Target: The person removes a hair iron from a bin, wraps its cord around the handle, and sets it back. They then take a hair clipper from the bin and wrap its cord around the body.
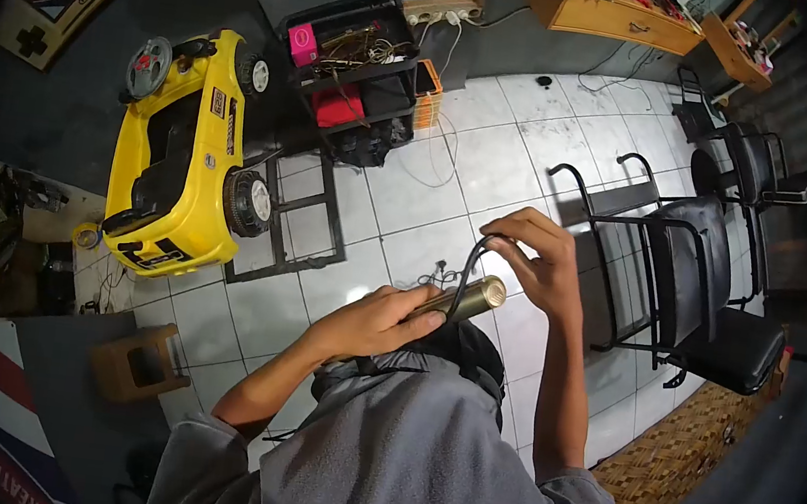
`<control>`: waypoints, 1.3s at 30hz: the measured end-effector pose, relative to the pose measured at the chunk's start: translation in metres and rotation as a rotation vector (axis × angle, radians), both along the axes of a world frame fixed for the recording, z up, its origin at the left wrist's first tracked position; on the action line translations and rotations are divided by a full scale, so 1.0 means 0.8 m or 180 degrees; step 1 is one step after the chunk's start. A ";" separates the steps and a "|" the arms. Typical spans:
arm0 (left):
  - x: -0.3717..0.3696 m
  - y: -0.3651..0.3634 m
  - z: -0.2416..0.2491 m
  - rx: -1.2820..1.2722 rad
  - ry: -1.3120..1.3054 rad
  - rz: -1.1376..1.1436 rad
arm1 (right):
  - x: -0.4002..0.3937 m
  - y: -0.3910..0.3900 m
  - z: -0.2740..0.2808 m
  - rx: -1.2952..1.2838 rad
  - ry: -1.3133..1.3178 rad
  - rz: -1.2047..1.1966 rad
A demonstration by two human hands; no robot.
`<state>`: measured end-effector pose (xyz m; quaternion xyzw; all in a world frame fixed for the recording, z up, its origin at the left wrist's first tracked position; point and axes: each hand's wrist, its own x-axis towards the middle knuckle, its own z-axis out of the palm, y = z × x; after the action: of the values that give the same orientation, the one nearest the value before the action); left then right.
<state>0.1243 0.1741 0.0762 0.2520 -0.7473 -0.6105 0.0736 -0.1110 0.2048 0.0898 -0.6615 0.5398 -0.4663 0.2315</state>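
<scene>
My left hand point(377, 320) grips a brass-coloured cylinder point(481, 295) that points up and to the right. My right hand point(542, 259) pinches a dark cable point(467, 272) that loops from my fingers down across the cylinder. Both hands are held close together above my lap, over the white tiled floor point(495, 163). I wear a grey long-sleeved top. The lower end of the cable is hidden behind the cylinder and my left hand.
A yellow toy ride-on car point(183, 160) lies on the floor at the left. A black box of wires and parts point(355, 70) stands beyond it. Black chairs point(711, 290) stand at the right, a small wooden stool point(140, 366) at the lower left, a woven mat point(692, 449) at the lower right.
</scene>
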 end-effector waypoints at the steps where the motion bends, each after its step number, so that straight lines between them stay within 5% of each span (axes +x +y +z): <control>1: 0.000 0.000 0.000 -0.0007 0.0004 0.0017 | 0.000 -0.004 -0.009 0.0039 -0.0108 0.0007; 7: 0.002 -0.004 -0.007 0.0093 0.0147 0.0240 | 0.016 0.003 -0.083 0.0643 -0.1076 0.0337; 14: 0.009 -0.011 -0.013 0.1115 0.0785 0.0067 | 0.028 0.034 -0.100 0.0738 -0.1221 0.0006; 16: 0.008 -0.012 -0.008 0.0344 0.0218 -0.0357 | 0.010 0.037 -0.082 0.0635 -0.1186 -0.0205; 26: -0.015 0.002 -0.012 0.0218 -0.0398 -0.0421 | -0.036 0.056 -0.005 0.0094 -0.1026 -0.0219; 34: -0.034 0.013 -0.005 0.0020 -0.0217 -0.0473 | -0.016 0.033 -0.042 0.0599 -0.1138 -0.0156; 39: -0.037 -0.008 0.016 -0.0174 0.0071 0.0534 | 0.021 0.033 -0.097 0.0750 -0.1524 -0.0148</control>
<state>0.0949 0.1679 0.0893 0.3048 -0.7391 -0.5842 0.1396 -0.0943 0.2308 0.0121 -0.4882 0.5353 -0.5487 0.4172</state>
